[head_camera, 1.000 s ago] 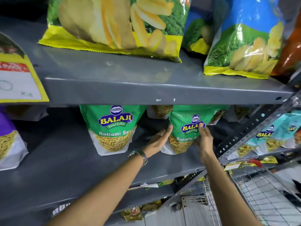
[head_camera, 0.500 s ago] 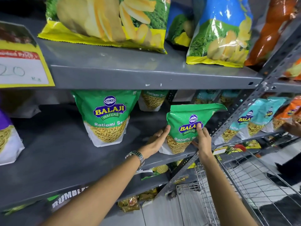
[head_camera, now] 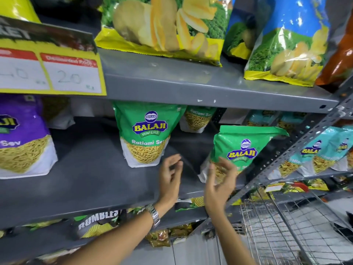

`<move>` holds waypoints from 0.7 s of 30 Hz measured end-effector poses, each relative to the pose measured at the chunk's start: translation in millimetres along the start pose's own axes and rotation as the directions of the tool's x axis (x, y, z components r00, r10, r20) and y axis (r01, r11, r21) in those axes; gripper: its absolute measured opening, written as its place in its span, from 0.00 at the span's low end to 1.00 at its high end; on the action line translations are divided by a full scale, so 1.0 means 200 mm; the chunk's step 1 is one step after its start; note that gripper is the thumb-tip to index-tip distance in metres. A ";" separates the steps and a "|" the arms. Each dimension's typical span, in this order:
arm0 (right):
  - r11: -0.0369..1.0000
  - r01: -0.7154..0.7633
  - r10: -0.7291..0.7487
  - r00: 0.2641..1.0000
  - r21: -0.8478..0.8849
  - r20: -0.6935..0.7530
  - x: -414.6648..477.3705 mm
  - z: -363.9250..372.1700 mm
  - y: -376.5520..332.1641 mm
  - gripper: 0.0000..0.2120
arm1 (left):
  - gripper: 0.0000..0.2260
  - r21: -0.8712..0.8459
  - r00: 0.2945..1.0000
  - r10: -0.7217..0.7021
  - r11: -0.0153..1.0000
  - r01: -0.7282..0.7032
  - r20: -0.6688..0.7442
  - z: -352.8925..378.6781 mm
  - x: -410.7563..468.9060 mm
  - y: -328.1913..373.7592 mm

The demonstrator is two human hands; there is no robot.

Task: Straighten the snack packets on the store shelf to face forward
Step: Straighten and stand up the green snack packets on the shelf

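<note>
Before the middle shelf (head_camera: 95, 188), both hands hang empty with fingers spread: the left hand (head_camera: 170, 180) and the right hand (head_camera: 219, 185) have let go of the green packet (head_camera: 242, 148) they flanked half a second ago. It stands near the shelf's right end, logo forward (tilted slightly). A second green packet (head_camera: 147, 132) stands farther left.

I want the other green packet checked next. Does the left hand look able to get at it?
Probably yes. The left hand is open and empty just below and right of the middle green Ratlami Sev packet, with only bare shelf between them.
</note>
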State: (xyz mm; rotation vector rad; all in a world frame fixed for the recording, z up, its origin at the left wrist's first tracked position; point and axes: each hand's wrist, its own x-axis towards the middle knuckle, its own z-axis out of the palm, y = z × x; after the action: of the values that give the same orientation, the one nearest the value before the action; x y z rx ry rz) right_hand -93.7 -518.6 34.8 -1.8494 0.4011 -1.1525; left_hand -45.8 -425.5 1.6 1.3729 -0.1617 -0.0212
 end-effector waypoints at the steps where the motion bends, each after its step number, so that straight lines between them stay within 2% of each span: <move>1: 0.998 -0.030 0.019 0.985 0.061 0.173 -0.04 0.08 -0.02 0.14 | 0.10 0.010 0.990 0.042 0.999 -0.041 -0.135 -0.08 0.00 -0.03; 3: 0.970 -0.198 0.125 0.903 0.140 0.412 -0.01 0.24 -0.07 0.18 | 0.22 0.038 0.913 0.111 0.994 -0.104 -0.392 -0.23 0.06 -0.05; 5: 0.897 -0.404 0.271 0.824 0.180 0.498 0.07 0.41 -0.09 0.23 | 0.35 0.057 0.854 0.097 0.995 -0.079 -0.511 -0.38 0.19 -0.04; 7: 0.805 -0.557 0.374 0.743 0.203 0.556 0.19 0.50 -0.07 0.31 | 0.40 0.100 0.889 0.031 0.995 0.017 -0.457 -0.46 0.32 0.02; 9: 0.732 -0.667 0.417 0.601 0.141 0.681 0.26 0.57 -0.04 0.40 | 0.41 0.193 0.941 -0.015 0.977 0.086 -0.339 -0.53 0.40 0.05; 10: 0.735 -0.672 0.398 0.538 0.093 0.743 0.27 0.58 -0.03 0.37 | 0.40 0.243 0.964 -0.018 0.966 0.085 -0.265 -0.57 0.43 0.06; 11: 0.760 -0.646 0.349 0.501 0.073 0.792 0.27 0.59 -0.03 0.29 | 0.38 0.257 0.979 -0.041 0.962 0.093 -0.201 -0.60 0.45 0.07; 13: 0.805 -0.589 0.305 0.519 0.076 0.798 0.27 0.60 -0.02 0.17 | 0.23 0.199 0.991 -0.093 0.974 0.110 -0.093 -0.64 0.46 0.08; 14: 0.808 -0.583 0.300 0.539 0.090 0.787 0.26 0.60 -0.02 0.16 | 0.16 0.197 0.991 -0.110 0.973 0.122 -0.071 -0.65 0.45 0.08; 15: 0.803 -0.585 0.294 0.553 0.112 0.780 0.26 0.60 -0.02 0.15 | 0.12 0.211 0.993 -0.106 0.971 0.116 -0.058 -0.66 0.44 0.08; 19: 0.801 -0.583 0.294 0.579 0.135 0.761 0.21 0.56 -0.03 0.13 | 0.19 0.204 0.995 -0.098 0.974 0.097 -0.004 -0.69 0.39 0.10; 21: 0.809 -0.573 0.302 0.591 0.126 0.748 0.18 0.52 -0.04 0.14 | 0.18 0.213 0.993 -0.109 0.972 0.099 0.037 -0.70 0.36 0.11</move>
State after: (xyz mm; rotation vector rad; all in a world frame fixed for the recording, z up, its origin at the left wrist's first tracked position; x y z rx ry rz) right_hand 9.6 -483.6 44.3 -1.5723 0.1711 -0.0955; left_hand 40.8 -291.9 5.0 1.5924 -0.1351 -0.1281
